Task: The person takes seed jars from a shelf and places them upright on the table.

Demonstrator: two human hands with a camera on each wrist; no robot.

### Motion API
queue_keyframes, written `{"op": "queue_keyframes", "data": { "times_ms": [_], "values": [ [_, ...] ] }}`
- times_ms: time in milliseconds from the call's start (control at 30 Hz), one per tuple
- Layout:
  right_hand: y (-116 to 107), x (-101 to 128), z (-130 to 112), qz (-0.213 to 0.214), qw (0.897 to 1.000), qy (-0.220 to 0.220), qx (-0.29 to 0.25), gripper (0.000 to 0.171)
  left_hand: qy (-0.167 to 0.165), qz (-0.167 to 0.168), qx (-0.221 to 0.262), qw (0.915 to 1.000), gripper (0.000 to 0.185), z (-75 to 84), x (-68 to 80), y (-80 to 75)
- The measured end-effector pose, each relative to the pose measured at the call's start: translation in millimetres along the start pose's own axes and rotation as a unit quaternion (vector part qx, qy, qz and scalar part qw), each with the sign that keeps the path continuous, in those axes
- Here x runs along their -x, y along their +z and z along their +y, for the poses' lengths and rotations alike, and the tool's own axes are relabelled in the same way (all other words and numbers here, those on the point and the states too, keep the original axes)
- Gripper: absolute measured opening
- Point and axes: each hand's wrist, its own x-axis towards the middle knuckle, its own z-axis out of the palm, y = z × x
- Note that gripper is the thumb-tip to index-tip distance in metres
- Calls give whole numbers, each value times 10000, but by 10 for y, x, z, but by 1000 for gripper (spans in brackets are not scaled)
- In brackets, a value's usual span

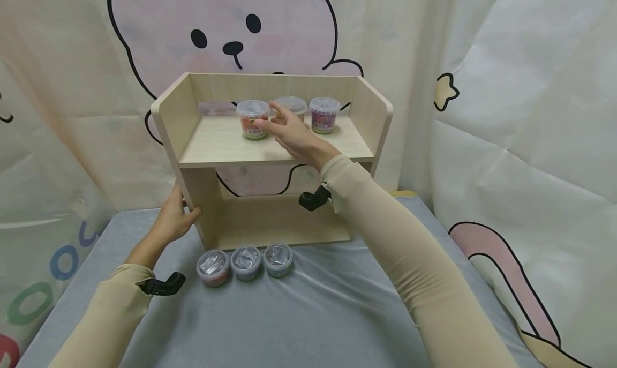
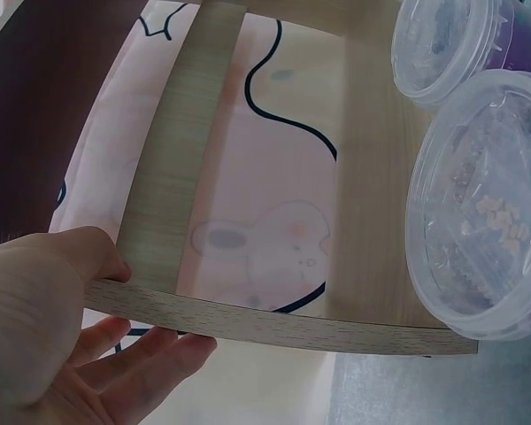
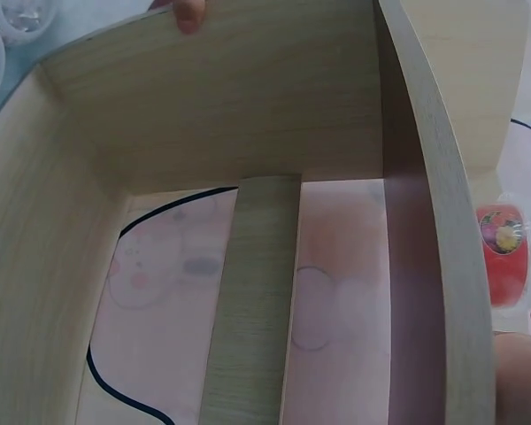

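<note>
A light wooden shelf (image 1: 226,143) stands on a grey table. Three lidded plastic cups sit on its top board: a red cup (image 1: 252,119), a middle cup (image 1: 292,104) partly behind my hand, and a purple cup (image 1: 324,114). My right hand (image 1: 270,116) reaches over the top board with straight fingers, its thumb at the red cup's side and its fingers in front of the middle cup. My left hand (image 1: 188,207) grips the lower edge of the shelf's left side panel (image 2: 274,323), thumb on one face, fingers (image 2: 150,354) on the other.
Three more lidded cups (image 1: 246,262) stand in a row on the table (image 1: 313,314) just in front of the shelf. A cartoon-printed curtain (image 1: 506,116) hangs close behind and at both sides. The shelf's lower compartment (image 1: 279,218) holds nothing.
</note>
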Motion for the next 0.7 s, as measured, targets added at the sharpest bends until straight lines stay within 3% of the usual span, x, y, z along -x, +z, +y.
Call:
{"op": "queue_keyframes", "data": {
  "times_ms": [233,400,700],
  "values": [
    [39,-153,-26,93,9996,125,-215,83,36,29,19,10000,87,-8,-15,8],
    [45,-221,-31,325,9991,259,113,77,52,38,32,10000,86,-12,-13,12],
    [67,-251,-37,365,9956,524,684,74,67,-3,57,10000,87,-19,-17,13]
  ]
}}
